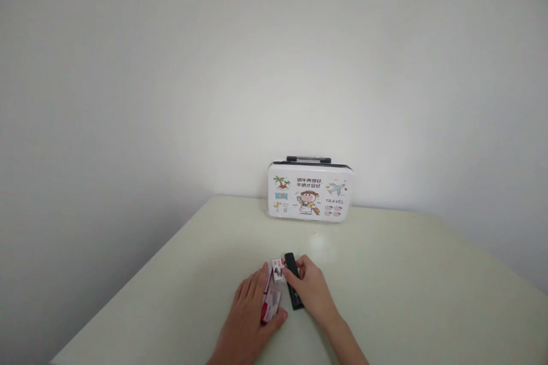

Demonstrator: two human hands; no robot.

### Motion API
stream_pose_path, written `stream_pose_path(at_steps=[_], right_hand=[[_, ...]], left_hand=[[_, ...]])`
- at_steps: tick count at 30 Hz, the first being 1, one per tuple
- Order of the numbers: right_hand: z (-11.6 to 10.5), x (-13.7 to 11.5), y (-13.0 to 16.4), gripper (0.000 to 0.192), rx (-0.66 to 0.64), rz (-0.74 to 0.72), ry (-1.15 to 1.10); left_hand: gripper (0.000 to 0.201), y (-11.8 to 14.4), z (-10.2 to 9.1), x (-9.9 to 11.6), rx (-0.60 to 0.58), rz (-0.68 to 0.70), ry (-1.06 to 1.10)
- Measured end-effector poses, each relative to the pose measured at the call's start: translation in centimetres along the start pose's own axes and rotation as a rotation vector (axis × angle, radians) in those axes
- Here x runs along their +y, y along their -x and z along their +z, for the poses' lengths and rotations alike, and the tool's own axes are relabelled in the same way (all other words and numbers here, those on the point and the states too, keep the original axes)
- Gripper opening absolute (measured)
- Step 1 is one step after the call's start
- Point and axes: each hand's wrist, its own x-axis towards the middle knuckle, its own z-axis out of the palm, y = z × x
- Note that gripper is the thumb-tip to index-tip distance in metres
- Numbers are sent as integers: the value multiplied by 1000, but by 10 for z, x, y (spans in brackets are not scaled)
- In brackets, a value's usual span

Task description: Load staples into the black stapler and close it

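Note:
My left hand (247,316) lies low on the table, its thumb and fingers around a small red and white box (270,303). My right hand (311,288) sits just to the right of it, fingers curled on a long black device (293,282) that lies flat on the table. The right fingertips also touch a small white and red box (278,270) between the two hands. Part of the black device is hidden under the right hand.
A pale cream table (406,296) runs to a white wall. A white case (309,192) with cartoon travel pictures and a black handle stands upright at the table's far edge. The table's left edge slants down to the lower left.

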Motion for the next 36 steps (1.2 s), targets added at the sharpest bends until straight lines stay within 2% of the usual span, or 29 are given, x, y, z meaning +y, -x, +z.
stream_pose_path(at_steps=[7, 11, 13, 17, 21, 27, 29, 31, 33, 36], right_hand=[[11, 6, 58, 40, -106, 47, -328], [21, 4, 78, 58, -190, 143, -569], [32, -2, 84, 59, -213, 157, -644], [61, -21, 90, 53, -251, 142, -714], [93, -48, 86, 45, -255, 127, -748], [151, -86, 63, 37, -233, 117, -730], [164, -96, 55, 39, -227, 128, -698], [166, -103, 51, 44, -214, 138, -670], [154, -101, 53, 50, -167, 135, -629], [115, -73, 66, 58, -40, 94, -480]], left_hand=[[51, -6, 3, 1, 28, 3, -35], [42, 2, 4, 0, 42, 6, -6], [41, 10, 6, -7, 69, 7, -7], [40, 29, 2, -36, 125, -5, -18], [39, 43, -17, -75, 131, -48, -23], [36, 34, -53, -132, 119, -82, -29], [37, 28, -64, -146, 116, -94, -49], [37, 25, -76, -153, 142, -97, -66], [37, 26, -86, -148, 251, -88, -62], [33, 31, -87, -114, 506, -95, 12]])
